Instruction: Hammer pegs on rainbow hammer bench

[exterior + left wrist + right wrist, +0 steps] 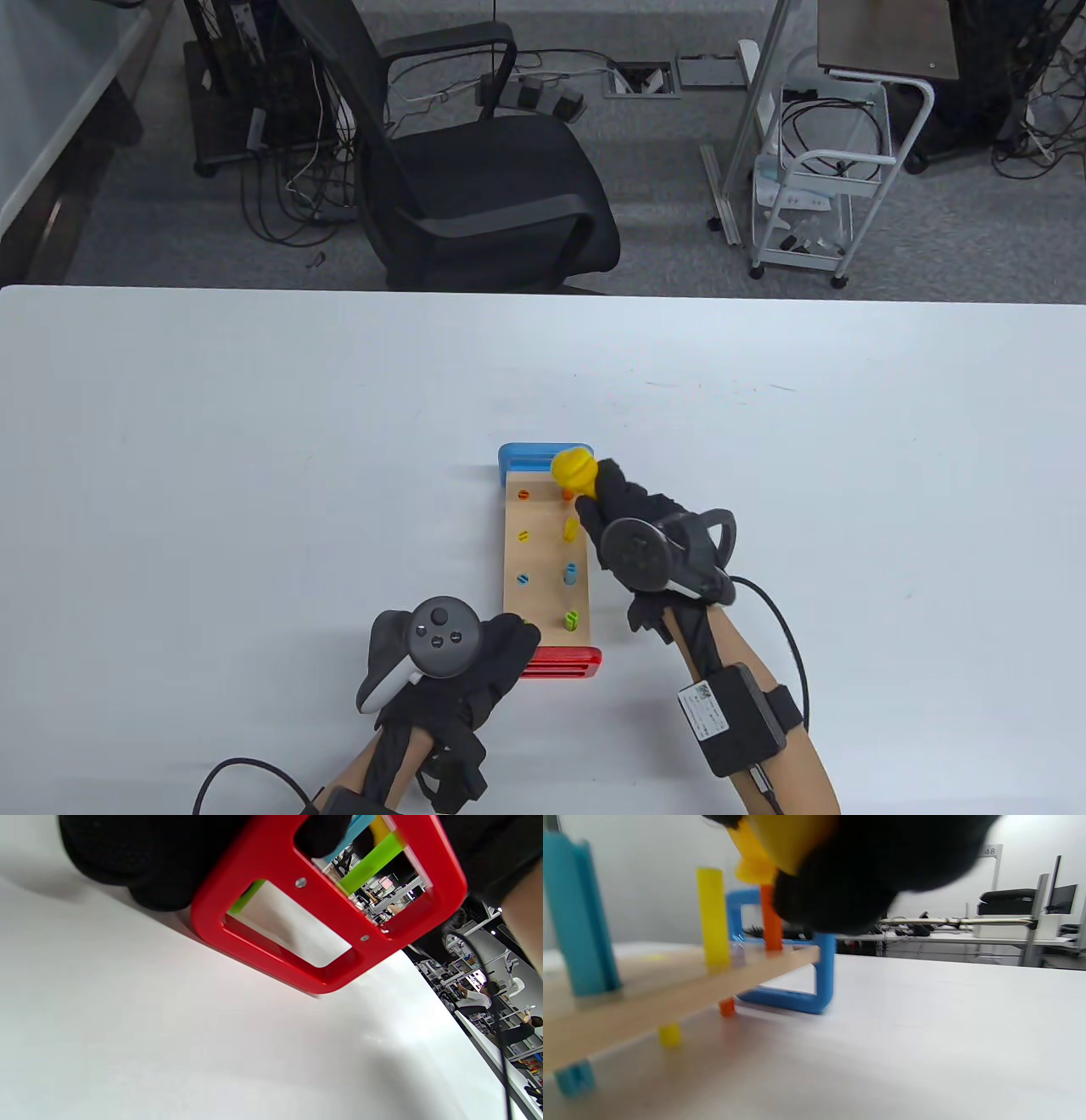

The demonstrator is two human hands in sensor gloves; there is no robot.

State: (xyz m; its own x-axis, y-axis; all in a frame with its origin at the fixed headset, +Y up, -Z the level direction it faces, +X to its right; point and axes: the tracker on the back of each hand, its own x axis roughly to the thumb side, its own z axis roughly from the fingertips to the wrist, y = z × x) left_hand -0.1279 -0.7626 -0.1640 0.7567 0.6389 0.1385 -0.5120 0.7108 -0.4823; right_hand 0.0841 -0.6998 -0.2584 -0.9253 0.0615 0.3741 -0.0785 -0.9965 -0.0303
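Right hand (632,531) gripping yellow hammer (574,469) over orange peg (771,918); left hand (475,658) bracing rigid bench (543,552) at red end (326,925). Hammer likely light; hold at handle.

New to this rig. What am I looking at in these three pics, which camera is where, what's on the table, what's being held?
No robot here: a person's two gloved hands, each with a tracker strapped on its back. One camera looks down at the white table; the other two sit on the wrists, so they look tilted and close.

On the table is a wooden hammer bench with a blue end, a red end and coloured pegs. The left hand holds the bench at the red end. The right hand grips a yellow toy hammer, whose head is at the orange peg near the blue end.
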